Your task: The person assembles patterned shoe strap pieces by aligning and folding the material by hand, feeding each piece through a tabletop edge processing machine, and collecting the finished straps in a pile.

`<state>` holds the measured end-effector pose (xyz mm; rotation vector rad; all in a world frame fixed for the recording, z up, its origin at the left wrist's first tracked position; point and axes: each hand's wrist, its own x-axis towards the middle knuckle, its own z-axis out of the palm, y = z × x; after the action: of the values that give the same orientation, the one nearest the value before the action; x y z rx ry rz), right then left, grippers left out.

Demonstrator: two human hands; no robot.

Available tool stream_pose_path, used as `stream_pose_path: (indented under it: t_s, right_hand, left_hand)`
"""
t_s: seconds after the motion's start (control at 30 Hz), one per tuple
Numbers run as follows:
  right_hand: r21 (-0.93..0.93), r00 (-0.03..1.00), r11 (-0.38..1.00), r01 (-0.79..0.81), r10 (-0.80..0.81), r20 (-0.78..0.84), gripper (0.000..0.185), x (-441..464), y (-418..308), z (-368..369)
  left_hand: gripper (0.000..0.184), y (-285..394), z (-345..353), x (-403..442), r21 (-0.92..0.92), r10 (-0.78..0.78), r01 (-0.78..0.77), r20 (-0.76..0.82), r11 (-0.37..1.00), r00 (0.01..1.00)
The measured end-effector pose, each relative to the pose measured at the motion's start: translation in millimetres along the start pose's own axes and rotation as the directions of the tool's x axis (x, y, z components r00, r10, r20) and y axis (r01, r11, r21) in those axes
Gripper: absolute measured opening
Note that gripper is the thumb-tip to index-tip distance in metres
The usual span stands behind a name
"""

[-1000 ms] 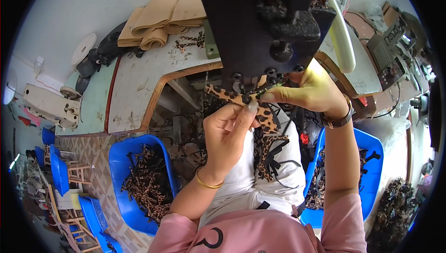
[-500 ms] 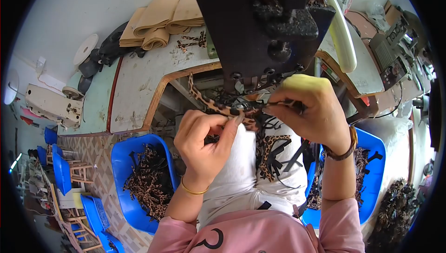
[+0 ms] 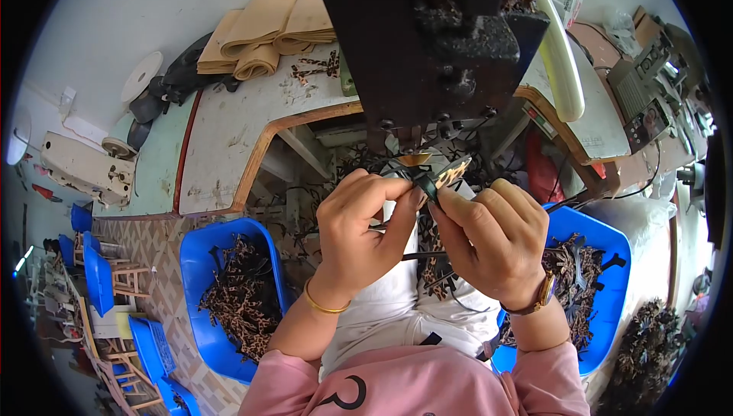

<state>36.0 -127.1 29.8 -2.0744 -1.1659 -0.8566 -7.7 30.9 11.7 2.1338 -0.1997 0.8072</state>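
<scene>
Strap (image 3: 427, 185), black with a leopard-print part, was between the hands above the lap, close under the lower end of the dark machine (image 3: 427, 57). Left hand (image 3: 366, 221), bangle at the wrist, pinched it between thumb and fingers; right hand (image 3: 492, 240), watch at the wrist, gripped it just beside, fingers curled. The fingertips of both hands nearly met. A second leopard-print piece (image 3: 435, 275) was on the white trousers (image 3: 382, 294), partly hidden by the right hand. Blue bins stood on both sides of the legs: left bin (image 3: 192, 294) and right bin (image 3: 613, 324), each holding a pile of leopard-print and black pieces. Beyond, the desk (image 3: 229, 126) carried small leopard-print scraps (image 3: 317, 69) and, further back, folded brown sheets (image 3: 267, 23). Far left: a pale sewing machine (image 3: 85, 172).
</scene>
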Motion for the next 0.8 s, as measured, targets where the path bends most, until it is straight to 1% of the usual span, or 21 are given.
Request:
stream_pose_path:
  t_s: [0.03,0.07,0.1,0.13,0.2,0.23,0.33,0.4,0.47,0.53,0.6,0.67,0.7,0.73,0.8]
  right_hand:
    - [0.006,1.000,1.000,-0.005,0.005,-0.030,0.021,-1,0,3]
    - [0.010,0.998,1.000,-0.011,0.011,-0.062,0.022,-1,-1,4]
    - [0.025,0.998,0.999,-0.037,0.038,-0.045,0.023,-2,-2,4]
    - [0.022,0.998,0.999,-0.039,0.040,-0.047,0.023,-3,-2,5]
    - [0.082,0.993,0.992,-0.094,0.100,-0.070,0.023,-5,-1,9]
    - [0.084,0.991,0.990,-0.117,0.121,-0.055,0.025,-7,-1,9]
    - [0.092,0.987,0.987,-0.129,0.137,-0.085,0.026,-3,-3,10]
    - [0.093,0.987,0.987,-0.132,0.140,-0.080,0.027,-1,-4,10]
    - [0.094,0.986,0.986,-0.139,0.146,-0.075,0.028,0,-4,11]
    - [0.085,0.992,0.992,-0.097,0.103,-0.070,0.029,0,-5,12]
    - [0.086,0.994,0.992,-0.096,0.100,-0.052,0.032,-2,-6,14]
    - [0.098,0.996,0.992,-0.083,0.086,-0.027,0.034,-2,-7,15]
    - [0.096,0.996,0.992,-0.085,0.089,-0.029,0.034,-2,-7,14]
    - [0.107,0.996,0.990,-0.091,0.093,-0.015,0.034,-2,-5,14]
    - [0.133,0.995,0.986,-0.102,0.100,0.018,0.034,-2,-3,12]
  left_hand:
    - [0.004,2,3,-1,0.003,0.002,-0.002,0.001,1.000,1.000]
    - [0.001,5,6,-2,-0.120,-0.130,0.128,-0.008,0.984,0.991]
    - [0.003,7,8,-1,-0.243,-0.260,0.253,0.001,0.936,0.966]
    - [0.003,8,7,2,-0.244,-0.257,0.250,0.004,0.937,0.966]
    - [0.007,11,1,8,-0.356,-0.413,0.447,0.171,0.821,0.894]
    - [0.007,12,-1,11,-0.387,-0.428,0.466,0.184,0.796,0.885]
    - [0.007,12,0,15,-0.365,-0.422,0.441,0.134,0.820,0.896]
    - [0.007,14,2,17,-0.365,-0.444,0.455,0.119,0.812,0.888]
    - [0.011,11,3,15,-0.412,-0.426,0.423,0.090,0.807,0.900]
    - [0.011,10,2,12,-0.439,-0.440,0.432,0.090,0.787,0.893]
    - [0.011,7,2,7,-0.468,-0.453,0.439,0.090,0.767,0.887]
    - [0.011,3,3,2,-0.536,-0.441,0.390,0.037,0.749,0.897]
    - [0.011,-1,0,-1,-0.638,-0.448,0.384,0.069,0.667,0.892]
    - [0.011,-1,-2,0,-0.638,-0.446,0.385,0.072,0.667,0.892]
    - [0.010,2,-5,3,-0.680,-0.451,0.438,0.175,0.587,0.875]
